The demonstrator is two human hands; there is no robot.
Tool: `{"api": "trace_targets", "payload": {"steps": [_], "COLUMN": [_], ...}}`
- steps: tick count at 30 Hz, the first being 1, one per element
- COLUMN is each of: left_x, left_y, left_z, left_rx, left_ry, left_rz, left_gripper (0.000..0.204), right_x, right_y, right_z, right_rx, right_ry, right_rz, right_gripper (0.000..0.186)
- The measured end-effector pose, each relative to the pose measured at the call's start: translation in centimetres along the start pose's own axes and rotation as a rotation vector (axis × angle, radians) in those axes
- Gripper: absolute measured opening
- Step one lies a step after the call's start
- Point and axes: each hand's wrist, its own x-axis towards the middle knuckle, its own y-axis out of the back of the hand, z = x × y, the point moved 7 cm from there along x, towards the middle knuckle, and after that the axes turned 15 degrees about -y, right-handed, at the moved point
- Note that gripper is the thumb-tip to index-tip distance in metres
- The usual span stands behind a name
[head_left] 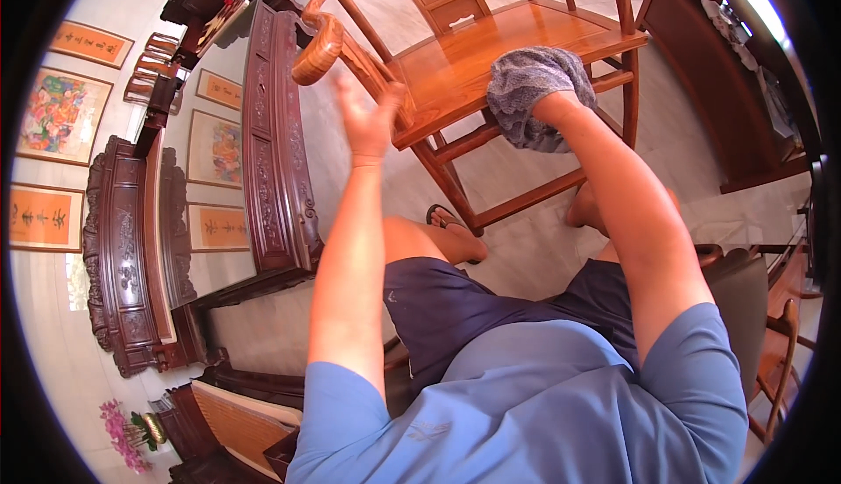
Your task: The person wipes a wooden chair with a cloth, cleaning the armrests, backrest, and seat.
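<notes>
A polished reddish-brown wooden armchair [517, 37] faces me, its seat level and its curved armrest [320, 50] ending in a rounded scroll on the left. My left hand [363, 125] is raised just below that scroll, beside the armrest's front post. Its thumb and fingers are spread and slightly blurred, with nothing seen in them. At the front edge of the seat, right of its middle, my right hand [554, 109] has hold of a crumpled grey cloth [530, 85]. The cloth wraps over the fingers and hides them, and part of it hangs below the edge.
To the left stands a carved dark-wood table [285, 134] with a reflective top. A carved dark bench [123, 256] lies beyond it. Pink flowers [123, 436] are at the lower left. A dark cabinet [714, 72] stands at the right. My sandalled foot [455, 230] rests near the chair's leg.
</notes>
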Motion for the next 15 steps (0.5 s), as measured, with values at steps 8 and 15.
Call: {"api": "trace_targets", "payload": {"steps": [8, 15], "left_x": [-1.4, -1.8], "left_y": [-5.3, -3.0], "left_z": [-5.9, -8.0], "left_rx": [-0.338, -0.330], "left_ry": [0.792, 0.803], "left_rz": [0.105, 0.043], "left_gripper": [0.026, 0.027], "right_x": [1.5, -1.2], "right_y": [-2.0, -6.4], "right_z": [0.1, -13.0], "right_rx": [-0.034, -0.100], "right_ry": [0.059, 0.128], "right_rz": [0.001, -0.193], "right_gripper": [0.032, 0.031]}}
